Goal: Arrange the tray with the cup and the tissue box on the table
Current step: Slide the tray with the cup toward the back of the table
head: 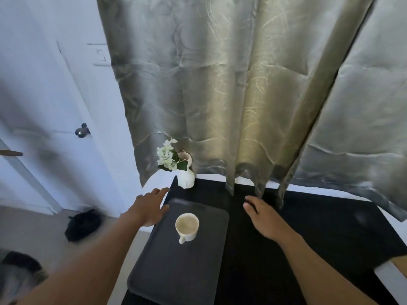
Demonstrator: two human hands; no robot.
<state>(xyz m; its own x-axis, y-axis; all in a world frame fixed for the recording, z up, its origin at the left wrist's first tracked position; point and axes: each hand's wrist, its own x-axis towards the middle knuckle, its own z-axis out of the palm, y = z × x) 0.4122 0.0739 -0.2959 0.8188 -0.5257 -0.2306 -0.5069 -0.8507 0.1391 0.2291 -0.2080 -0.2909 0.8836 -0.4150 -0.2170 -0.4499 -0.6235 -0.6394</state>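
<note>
A black-covered table (319,227) stands against a wall hung with a long, creased grey-green curtain (242,95), in a pale room with a white door (55,106) to the left. On the table's left portion lies a dark grey tray (167,271), its left edge reaching out past the table's side. A white cup (187,225) stands upright on the far half of the tray, handle pointing toward the viewer. The left hand (147,208) is at the tray's far left corner, fingers loosely spread and extended, thumb at the rim; whether it actually touches the tray is hard to tell. The right hand (264,219) hovers flat over the bare tablecloth just right of the tray, fingers extended and close together, holding nothing. Behind the tray, at the table's back left corner, a white vase (186,179) holds white flowers (168,156). A dark bundle (82,224) lies on the floor by the door.
</note>
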